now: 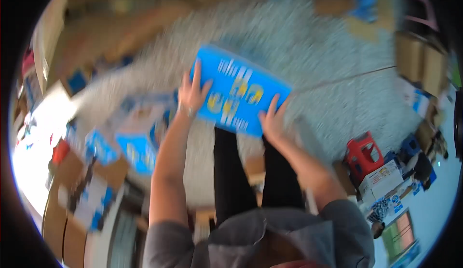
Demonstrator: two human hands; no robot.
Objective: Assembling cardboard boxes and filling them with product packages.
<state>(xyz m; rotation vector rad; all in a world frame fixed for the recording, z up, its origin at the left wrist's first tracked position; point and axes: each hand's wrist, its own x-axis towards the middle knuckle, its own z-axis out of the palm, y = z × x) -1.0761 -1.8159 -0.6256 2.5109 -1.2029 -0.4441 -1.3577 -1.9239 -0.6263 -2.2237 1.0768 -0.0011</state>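
Observation:
A flat blue box (223, 82) with small yellow pictures and white lettering is held out in front of my body, over the floor and tilted down to the right. My left hand (193, 93) grips its left edge, with the thumb and a finger lying on the printed face. At the lower right corner, my right hand (274, 122) clasps the box, its fingers also resting on that face. The undersides of both hands' grip are hidden by the box. Motion blurs the picture a little.
Grey speckled floor (337, 104) spreads ahead. Blue and white packages (137, 150) stand at the left, near an open cardboard carton (72, 171). A large brown carton (125, 27) lies far left. To the right are a red plastic frame (364, 156) and a white box (381, 178).

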